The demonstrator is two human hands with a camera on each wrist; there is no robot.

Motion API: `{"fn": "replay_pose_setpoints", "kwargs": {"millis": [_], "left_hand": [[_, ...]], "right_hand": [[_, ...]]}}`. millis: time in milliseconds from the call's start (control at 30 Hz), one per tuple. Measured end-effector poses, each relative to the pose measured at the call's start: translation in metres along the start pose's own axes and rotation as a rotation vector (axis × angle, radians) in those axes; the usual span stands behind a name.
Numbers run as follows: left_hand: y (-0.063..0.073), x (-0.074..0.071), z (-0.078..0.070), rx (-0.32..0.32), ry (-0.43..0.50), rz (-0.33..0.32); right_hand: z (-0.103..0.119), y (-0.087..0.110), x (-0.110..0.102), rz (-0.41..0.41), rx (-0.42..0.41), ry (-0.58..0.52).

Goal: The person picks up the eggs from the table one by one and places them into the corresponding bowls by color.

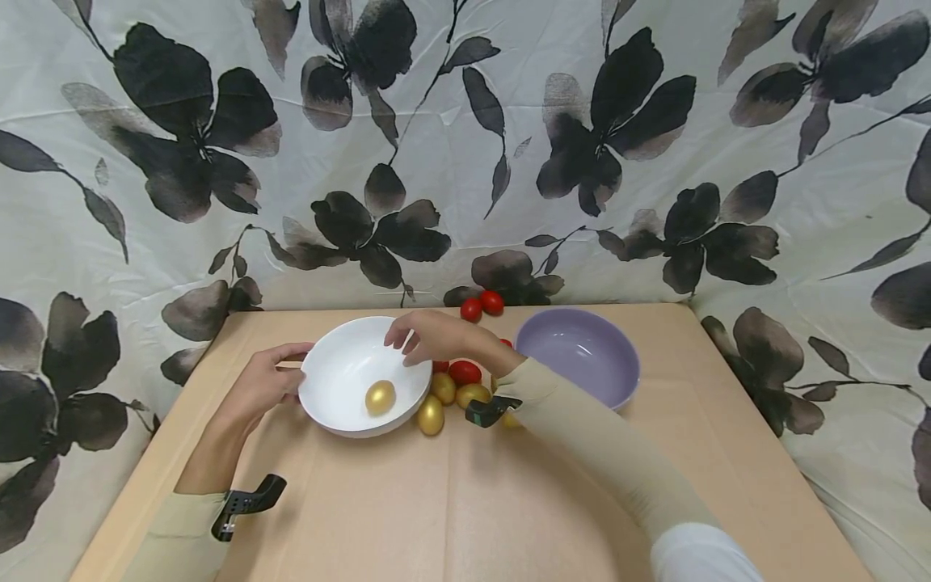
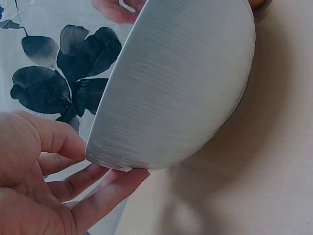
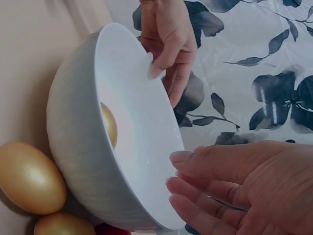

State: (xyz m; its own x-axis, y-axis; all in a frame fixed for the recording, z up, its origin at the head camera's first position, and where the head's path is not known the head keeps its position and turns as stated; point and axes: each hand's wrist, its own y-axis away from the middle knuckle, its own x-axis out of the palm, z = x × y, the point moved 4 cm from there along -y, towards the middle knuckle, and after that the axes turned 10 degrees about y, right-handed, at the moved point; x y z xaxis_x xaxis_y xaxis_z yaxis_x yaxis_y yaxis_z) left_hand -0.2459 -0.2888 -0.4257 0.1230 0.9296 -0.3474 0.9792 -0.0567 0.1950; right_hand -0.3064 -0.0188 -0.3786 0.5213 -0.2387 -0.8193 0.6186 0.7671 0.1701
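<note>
A white bowl (image 1: 349, 356) stands on the table with one golden egg (image 1: 381, 398) inside it. At the bowl's left side, my left hand (image 1: 265, 384) holds the rim between thumb and fingers, and the left wrist view shows its fingertips against the outer wall. Over the bowl's right part hovers my right hand (image 1: 432, 335), fingers loosely bent. Nothing sits between those fingers in the right wrist view. Just right of the bowl lie several golden eggs (image 1: 431, 415) and red eggs (image 1: 465, 373), partly hidden by my right forearm.
A purple bowl (image 1: 579, 353) stands to the right, its lower left edge behind my right sleeve. Two red eggs (image 1: 482, 306) lie near the back edge of the wooden table (image 1: 378, 501). Floral cloth (image 1: 480, 162) hangs behind the table.
</note>
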Motion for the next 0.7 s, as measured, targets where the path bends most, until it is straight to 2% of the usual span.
{"fn": "replay_pose_setpoints", "kwargs": {"millis": [433, 700], "left_hand": [[-0.002, 0.001, -0.001, 0.006, 0.003, -0.006], [-0.003, 0.003, 0.0, 0.008, 0.004, -0.014]], "right_hand": [[-0.014, 0.035, -0.013, -0.063, 0.013, -0.035], [-0.029, 0.048, -0.013, -0.059, 0.01, -0.057]]}}
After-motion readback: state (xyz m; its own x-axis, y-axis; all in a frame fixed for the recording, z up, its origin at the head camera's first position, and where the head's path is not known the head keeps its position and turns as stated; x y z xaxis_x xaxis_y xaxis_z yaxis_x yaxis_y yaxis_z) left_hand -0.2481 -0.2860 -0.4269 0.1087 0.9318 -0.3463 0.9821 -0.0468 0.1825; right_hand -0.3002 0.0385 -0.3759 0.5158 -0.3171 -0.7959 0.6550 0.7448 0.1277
